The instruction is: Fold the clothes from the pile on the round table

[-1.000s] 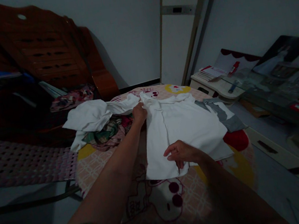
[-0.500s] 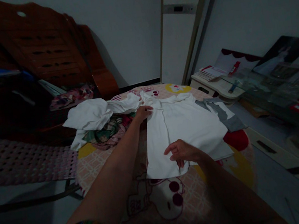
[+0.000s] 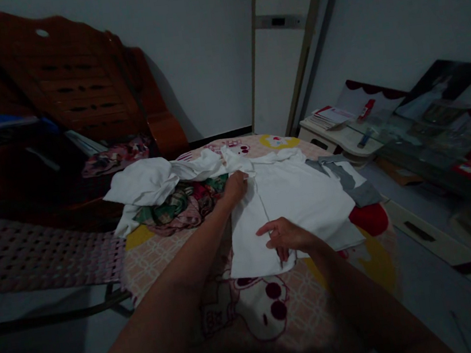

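Observation:
A white shirt (image 3: 303,196) lies spread on the round table, its left part folded over in a long strip with a seam down its inner edge. My left hand (image 3: 237,186) is closed on the cloth at the upper part of that strip, its fingertips partly hidden. Over the lower end of the strip, my right hand (image 3: 287,236) is open, index finger stretched out and the others loosely bent. It hovers at or just touches the shirt; I cannot tell which.
White garments (image 3: 143,183) lie heaped over a crumpled plaid cloth (image 3: 183,206) at the left. A grey and white folded garment (image 3: 351,178) is on the right. A patterned cloth (image 3: 160,261) covers the table. A woven chair (image 3: 46,253) and a glass-topped cabinet (image 3: 422,146) flank it.
My left hand has shifted slightly right and nearer to me along the folded strip, its fingers more curled. My right hand stays almost in place. The view has tilted a little.

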Tool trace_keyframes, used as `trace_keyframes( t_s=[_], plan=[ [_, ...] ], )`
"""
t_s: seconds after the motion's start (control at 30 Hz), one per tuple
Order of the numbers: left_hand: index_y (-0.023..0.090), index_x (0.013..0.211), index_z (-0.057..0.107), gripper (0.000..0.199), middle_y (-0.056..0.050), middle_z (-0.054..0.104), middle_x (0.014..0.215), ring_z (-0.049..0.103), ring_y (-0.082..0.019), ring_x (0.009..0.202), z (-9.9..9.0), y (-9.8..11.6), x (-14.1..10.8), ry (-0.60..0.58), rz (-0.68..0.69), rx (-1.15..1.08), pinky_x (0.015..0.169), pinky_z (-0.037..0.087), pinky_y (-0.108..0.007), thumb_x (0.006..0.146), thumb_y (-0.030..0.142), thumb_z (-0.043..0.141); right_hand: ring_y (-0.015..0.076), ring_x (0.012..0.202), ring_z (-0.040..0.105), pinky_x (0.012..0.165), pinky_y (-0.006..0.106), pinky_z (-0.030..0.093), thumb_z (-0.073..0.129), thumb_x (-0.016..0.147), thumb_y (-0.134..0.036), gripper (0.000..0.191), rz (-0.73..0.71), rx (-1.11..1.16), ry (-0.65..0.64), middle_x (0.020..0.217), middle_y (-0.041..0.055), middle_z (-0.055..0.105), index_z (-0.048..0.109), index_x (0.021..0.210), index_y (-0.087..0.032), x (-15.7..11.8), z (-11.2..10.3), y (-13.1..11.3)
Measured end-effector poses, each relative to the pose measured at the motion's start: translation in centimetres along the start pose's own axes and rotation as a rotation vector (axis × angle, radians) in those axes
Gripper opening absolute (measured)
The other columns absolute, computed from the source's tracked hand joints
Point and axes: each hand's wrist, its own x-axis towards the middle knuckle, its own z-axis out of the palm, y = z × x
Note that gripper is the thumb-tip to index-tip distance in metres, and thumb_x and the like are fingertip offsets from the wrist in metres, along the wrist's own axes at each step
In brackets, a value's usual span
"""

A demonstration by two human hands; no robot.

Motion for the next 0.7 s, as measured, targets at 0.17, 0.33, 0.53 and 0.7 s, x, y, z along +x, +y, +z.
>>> trace_keyframes(
  t_s=[0.17,0.33,0.53,0.7],
  plan=[
    [0.016,0.117,0.067,0.031,-0.015,0.061,0.135,0.055,-0.026,0.128,1.0,1.2,-1.5,-0.183,0.140,0.162,0.111,0.041,-0.040,0.088,0.016,0.054,0.0165,0.039,0.062,0.041,0.022,0.049,0.070,0.072,-0.034,0.063,-0.024,-0.030,0.002,0.049,-0.0037,0.064,0.055,0.128,-0.010,0.1,0.2,-0.2],
    [0.018,0.129,0.061,0.040,-0.017,0.055,0.143,0.049,-0.030,0.134,0.4,2.4,-1.4,-0.234,0.157,0.265,0.111,0.039,-0.050,0.091,0.016,0.051,0.0164,0.038,0.059,0.040,0.024,0.048,0.070,0.074,-0.041,0.066,-0.022,-0.058,0.055,0.048,-0.0037,0.062,0.054,0.129,-0.009,-0.3,0.5,-0.8],
    [0.015,0.122,0.065,0.040,-0.014,0.067,0.125,0.061,-0.024,0.118,-2.7,2.2,-5.3,-0.141,0.146,0.159,0.103,0.047,-0.038,0.083,0.016,0.057,0.0128,0.054,0.060,0.051,0.024,0.047,0.073,0.074,-0.039,0.040,-0.219,-0.133,0.330,0.063,-0.0009,0.065,0.067,0.105,-0.015,-2.6,-0.8,-0.9],
    [0.014,0.102,0.071,0.025,-0.010,0.074,0.093,0.067,-0.023,0.086,-6.5,1.2,-9.2,-0.162,-0.038,0.158,0.084,0.050,-0.033,0.086,0.022,0.054,0.0142,0.063,0.060,0.060,0.025,0.044,0.067,0.081,-0.033,0.016,-0.346,-0.509,0.457,0.067,0.0005,0.065,0.067,0.079,-0.018,-6.1,-1.8,-0.8]
  ],
)
